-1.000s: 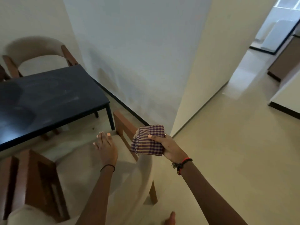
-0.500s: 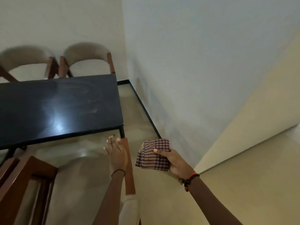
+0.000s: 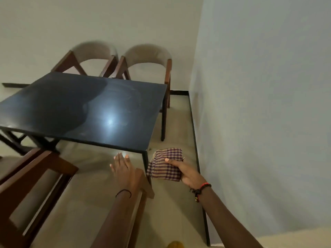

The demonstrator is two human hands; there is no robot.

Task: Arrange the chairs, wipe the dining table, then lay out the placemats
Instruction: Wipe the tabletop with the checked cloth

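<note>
Head view looks steeply down – close over the dining table [image 3: 86, 104] corner.

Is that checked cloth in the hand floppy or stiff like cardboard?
Probably floppy: the checked cloth is folded in soft, uneven layers. Likely light, since the right hand pinches it with only thumb and fingers. Woven fabric probably won't slip easily.

It's dim in here, with soft, flat light and nothing harsh. The glossy dark table top [image 3: 136, 97] throws back one white glare spot at the middle of the frame, light reflected from above. A broad rounded shadow covers its left half. The two far chairs [image 3: 146, 52] at upper centre are smeared with motion blur. Along the right edge the wall [image 3: 268, 104] lines lean and bow. The checked cloth [image 3: 166, 167] at lower centre looks crispest.
</note>
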